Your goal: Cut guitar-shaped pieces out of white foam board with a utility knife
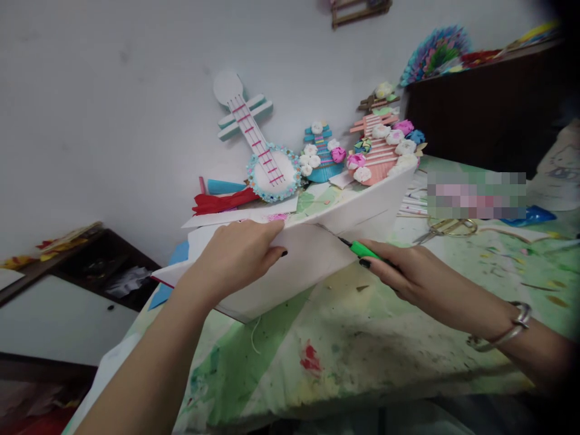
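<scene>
A long white board (pixel 294 260) stands on edge, slanting across the table. My left hand (pixel 240 257) grips its top edge, thumb on the near face and fingers over the top. In my right hand (pixel 408 272) is a green-handled tool (pixel 365 250), its thin dark tip pointing left against the board near the upper edge. A line runs on the board's face to the right of the tip. The fingers of my right hand are closed round the handle, and a silver bracelet circles that wrist.
Behind the board, a white toy lute (pixel 272 172), a blue one (pixel 322 157) and a pink flowered one (pixel 380 148) lean against the wall. Gold-handled scissors (pixel 453 227) lie right. A paint-stained cloth (pixel 344 338) covers the table. A dark cabinet (pixel 471 109) stands back right.
</scene>
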A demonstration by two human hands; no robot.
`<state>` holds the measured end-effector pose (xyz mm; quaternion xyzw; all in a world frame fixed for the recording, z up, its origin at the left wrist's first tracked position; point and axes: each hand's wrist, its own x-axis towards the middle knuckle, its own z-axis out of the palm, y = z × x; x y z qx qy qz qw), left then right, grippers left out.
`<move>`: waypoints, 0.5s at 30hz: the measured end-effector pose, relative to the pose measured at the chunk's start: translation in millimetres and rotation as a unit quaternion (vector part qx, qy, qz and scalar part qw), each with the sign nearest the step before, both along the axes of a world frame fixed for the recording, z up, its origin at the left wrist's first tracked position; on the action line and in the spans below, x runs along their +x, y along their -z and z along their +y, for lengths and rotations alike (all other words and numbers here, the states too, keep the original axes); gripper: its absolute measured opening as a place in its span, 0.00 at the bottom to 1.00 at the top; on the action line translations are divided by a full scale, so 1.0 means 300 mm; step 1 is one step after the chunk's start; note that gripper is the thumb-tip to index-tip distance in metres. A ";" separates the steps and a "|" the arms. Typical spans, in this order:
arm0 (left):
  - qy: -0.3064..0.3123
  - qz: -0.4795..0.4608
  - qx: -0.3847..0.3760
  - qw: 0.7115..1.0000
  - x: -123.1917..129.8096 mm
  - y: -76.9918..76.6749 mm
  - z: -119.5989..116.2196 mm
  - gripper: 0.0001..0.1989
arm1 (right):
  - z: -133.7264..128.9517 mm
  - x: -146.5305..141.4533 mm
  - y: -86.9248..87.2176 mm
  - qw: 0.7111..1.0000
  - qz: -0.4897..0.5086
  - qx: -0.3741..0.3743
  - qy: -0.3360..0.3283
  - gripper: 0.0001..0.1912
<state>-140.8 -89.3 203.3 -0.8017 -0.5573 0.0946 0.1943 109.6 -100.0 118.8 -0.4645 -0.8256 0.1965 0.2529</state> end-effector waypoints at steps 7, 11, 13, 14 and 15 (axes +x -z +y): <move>-0.055 -0.015 0.003 0.998 0.088 -0.008 0.026 0.09 | 0.013 -0.013 -0.011 0.999 -0.033 -0.006 0.008 0.19; -0.058 -0.060 0.030 0.996 0.119 0.027 0.060 0.13 | 0.016 -0.016 -0.012 0.999 -0.033 -0.013 -0.008 0.17; -0.061 -0.065 0.045 0.995 0.118 0.039 0.074 0.14 | 0.021 -0.024 -0.012 0.999 -0.037 0.009 -0.008 0.15; -0.059 -0.065 0.045 0.995 0.114 0.041 0.081 0.14 | 0.025 -0.030 -0.014 0.999 -0.043 0.015 -0.003 0.15; -0.056 -0.066 0.043 0.995 0.110 0.042 0.087 0.14 | 0.030 -0.037 -0.017 0.999 -0.050 0.016 0.003 0.15</move>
